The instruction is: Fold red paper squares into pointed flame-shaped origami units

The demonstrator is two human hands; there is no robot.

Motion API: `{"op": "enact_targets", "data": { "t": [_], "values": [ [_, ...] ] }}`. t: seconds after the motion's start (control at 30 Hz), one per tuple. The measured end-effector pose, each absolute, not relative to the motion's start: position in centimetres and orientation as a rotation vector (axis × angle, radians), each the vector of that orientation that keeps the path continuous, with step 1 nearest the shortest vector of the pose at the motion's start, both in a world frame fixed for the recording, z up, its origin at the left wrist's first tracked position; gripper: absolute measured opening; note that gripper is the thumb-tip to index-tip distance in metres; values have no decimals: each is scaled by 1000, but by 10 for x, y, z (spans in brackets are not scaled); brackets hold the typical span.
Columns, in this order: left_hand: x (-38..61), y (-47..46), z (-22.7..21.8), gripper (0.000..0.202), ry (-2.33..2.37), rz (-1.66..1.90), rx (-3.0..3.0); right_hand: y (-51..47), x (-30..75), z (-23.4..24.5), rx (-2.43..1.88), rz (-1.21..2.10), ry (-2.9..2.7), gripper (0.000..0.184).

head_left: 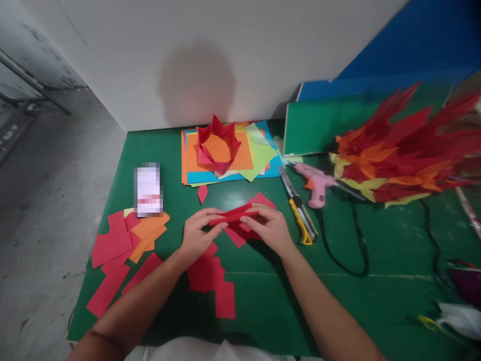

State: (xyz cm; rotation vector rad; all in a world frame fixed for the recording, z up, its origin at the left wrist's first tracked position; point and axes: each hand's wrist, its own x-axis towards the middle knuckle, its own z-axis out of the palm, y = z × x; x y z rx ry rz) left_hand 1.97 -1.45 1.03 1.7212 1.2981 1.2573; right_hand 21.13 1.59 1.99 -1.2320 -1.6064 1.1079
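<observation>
Between my two hands is a folded strip of red paper (233, 215), held level above the green table. My left hand (201, 230) pinches its left end with thumb and fingers. At the other end, my right hand (268, 225) grips the strip the same way. Under the hands lie flat red paper pieces (238, 238), partly hidden. More red paper rectangles (206, 273) are spread nearer to me. Beyond my hands, a small red paper diamond (203, 194) rests on the table. Farther back, a red paper ring with pointed tips (238, 145) sits on stacked coloured sheets (233, 177).
On the right are a yellow box cutter (296, 208), a pink glue gun (318, 188) with a black cord (330, 255), and a flame-like bunch of red and orange paper (409, 145). A blurred-out white rectangle (148, 190) lies left, by orange paper pieces (150, 233). A white board (263, 60) stands behind.
</observation>
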Motion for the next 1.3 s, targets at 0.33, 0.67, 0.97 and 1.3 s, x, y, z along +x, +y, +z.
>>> {"op": "enact_targets", "data": {
  "t": [0.33,0.67,0.97,1.3],
  "values": [
    [21,-14,9,5,1389,1318,1616,9,202,21,-1273,1048,-1608,13],
    [21,-16,11,10,1414,1292,1699,9,199,21,-1252,1449,-1269,35],
    [22,-17,11,11,1414,1301,1685,6,197,21,-1371,1417,-1253,28],
    [22,-15,9,6,1399,1301,1676,6,197,23,-1355,1308,-1380,19]
  ]
}}
